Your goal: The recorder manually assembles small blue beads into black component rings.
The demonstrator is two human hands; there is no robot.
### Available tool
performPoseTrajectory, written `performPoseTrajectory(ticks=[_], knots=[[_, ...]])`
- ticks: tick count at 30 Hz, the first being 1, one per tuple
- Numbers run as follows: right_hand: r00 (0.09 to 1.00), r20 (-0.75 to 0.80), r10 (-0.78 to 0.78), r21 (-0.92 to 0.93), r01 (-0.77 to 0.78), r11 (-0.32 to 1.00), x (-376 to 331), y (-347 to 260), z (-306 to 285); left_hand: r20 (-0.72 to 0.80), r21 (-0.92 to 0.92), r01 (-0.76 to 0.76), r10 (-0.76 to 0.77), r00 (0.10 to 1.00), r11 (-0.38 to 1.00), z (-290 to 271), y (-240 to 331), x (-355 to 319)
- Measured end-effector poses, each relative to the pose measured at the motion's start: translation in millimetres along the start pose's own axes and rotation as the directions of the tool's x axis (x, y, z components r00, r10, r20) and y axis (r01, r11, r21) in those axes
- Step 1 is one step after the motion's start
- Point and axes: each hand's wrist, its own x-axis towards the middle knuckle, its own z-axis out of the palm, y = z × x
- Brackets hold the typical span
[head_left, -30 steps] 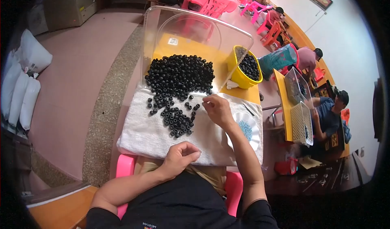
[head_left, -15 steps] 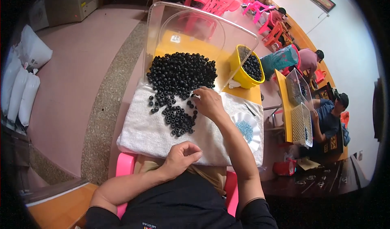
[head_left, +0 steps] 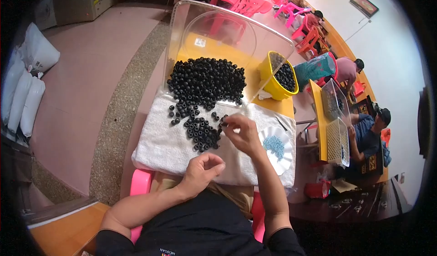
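A wide heap of round black beads, each with a hole, fills the near part of a clear plastic bin and spills onto a white towel. On the towel lies a smaller cluster of loose black beads. My right hand is just right of that cluster, its thumb and fingers pinched on a black bead. Closer to me, my left hand hovers at the towel's front part, fingers curled toward the thumb. Whatever it may hold is hidden.
Right of my right hand sits a white fluted dish with small light-blue pieces. A dark thin tool lies beyond it. A yellow tub of black beads stands beside the bin. A co-worker sits at the right; white sacks stand left.
My right hand has drawn back toward me from the heap's edge, with a bead at its fingertips. My left hand has stayed nearly in place, its fingers slightly shifted.
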Motion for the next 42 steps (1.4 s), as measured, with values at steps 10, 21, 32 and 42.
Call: performPoseTrajectory(ticks=[10,21,32,42], knots=[[0.972,0.227,0.055,0.284,-0.120,0.951,-79,-56,-8,-0.067,-0.158,-0.028,0.018,0.998,0.987,6,5,-2],[0.991,0.116,0.067,0.259,-0.095,0.961,-97,-42,-1,-0.017,-0.156,0.057,-0.060,0.998,0.986,5,-1,-2],[0.994,-0.015,-0.104,0.203,0.105,0.974,-104,-33,10,-0.022,-0.238,0.114,-0.123,0.992,0.965,5,0,0],[0.967,-0.136,-0.217,0.146,0.236,0.961,-106,-43,12,0.013,-0.307,0.130,-0.132,0.991,0.943,10,8,-4]])
